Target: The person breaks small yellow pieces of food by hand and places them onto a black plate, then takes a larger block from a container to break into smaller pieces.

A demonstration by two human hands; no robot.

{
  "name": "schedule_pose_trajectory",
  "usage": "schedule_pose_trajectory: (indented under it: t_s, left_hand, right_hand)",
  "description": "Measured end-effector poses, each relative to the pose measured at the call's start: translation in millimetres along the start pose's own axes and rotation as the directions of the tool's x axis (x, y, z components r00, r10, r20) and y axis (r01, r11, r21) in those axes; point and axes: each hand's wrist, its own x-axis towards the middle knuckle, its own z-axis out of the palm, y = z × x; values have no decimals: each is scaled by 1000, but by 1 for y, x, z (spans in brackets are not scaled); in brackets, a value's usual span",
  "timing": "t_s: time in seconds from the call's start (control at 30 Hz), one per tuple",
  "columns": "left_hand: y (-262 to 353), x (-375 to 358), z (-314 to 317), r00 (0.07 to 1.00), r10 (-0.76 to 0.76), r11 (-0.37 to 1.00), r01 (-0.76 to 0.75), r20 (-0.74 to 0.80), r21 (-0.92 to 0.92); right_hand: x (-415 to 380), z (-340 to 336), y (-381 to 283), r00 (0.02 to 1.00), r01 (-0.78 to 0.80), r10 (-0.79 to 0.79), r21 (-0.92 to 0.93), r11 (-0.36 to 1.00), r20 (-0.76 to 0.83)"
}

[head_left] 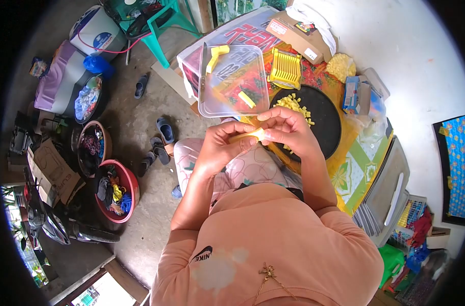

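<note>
Counter (356,168) has bright patterned cover; on it, black tray (325,122) with yellow cubes (292,103). I see left hand (223,144) and right hand (292,135) pinching yellow piece (249,135) (both with fingertips), near clear container (233,114).

"NIKE" is printed on the shirt (293,219); red lettering on the counter's sheet (230,38) is only partly legible.
</note>
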Motion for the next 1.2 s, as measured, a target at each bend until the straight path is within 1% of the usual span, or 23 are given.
schedule_pose_trajectory:
  t_s: [0.1,0.2,0.33,0.4,0.6,0.83,0.93,1.0,1.03,1.1,1.13,1.2]
  left_hand:
    - [5,-1,5,1000,7,1000,-7,-18,-16]
    - [11,-4,8,1000,-10,999,11,-18,47]
    - [9,-3,10,999,32,996,-30,-21,89]
    - [6,-2,12,997,69,992,-67,-20,103]
    - [3,-3,11,998,60,989,-57,-18,135]
    - [7,-4,12,999,38,996,-37,-1,79]
    - [3,-4,11,998,65,996,-64,-2,65]
    - [0,-2,9,996,85,994,-85,9,70]
    - [1,-2,9,997,71,997,-71,13,2]
    - [0,1,8,999,44,990,-40,24,-133]
    - [2,1,8,999,-21,971,31,45,-238]
    - [6,2,6,984,-141,885,173,105,-433]
  right_hand:
    - [0,1,1,1000,14,-14,-5,1000,4]
    - [-1,-1,5,999,37,-37,-40,999,-1]
    - [-3,-4,8,997,67,-69,-98,993,-16]
    - [-5,-1,5,996,84,-87,-92,992,-22]
    - [-8,0,3,994,101,-103,-90,991,-21]
    - [-9,-2,4,998,58,-59,-74,996,-22]
    - [-10,3,1,995,86,-90,-88,992,-34]
    - [-12,5,0,990,125,-133,-139,982,-51]
    - [-13,6,0,986,144,-155,-165,976,-59]
    - [-12,13,-1,952,273,-298,-249,929,-69]
    - [-12,15,-2,927,334,-368,-290,897,-69]
    - [-12,12,-1,889,402,-457,-488,775,7]
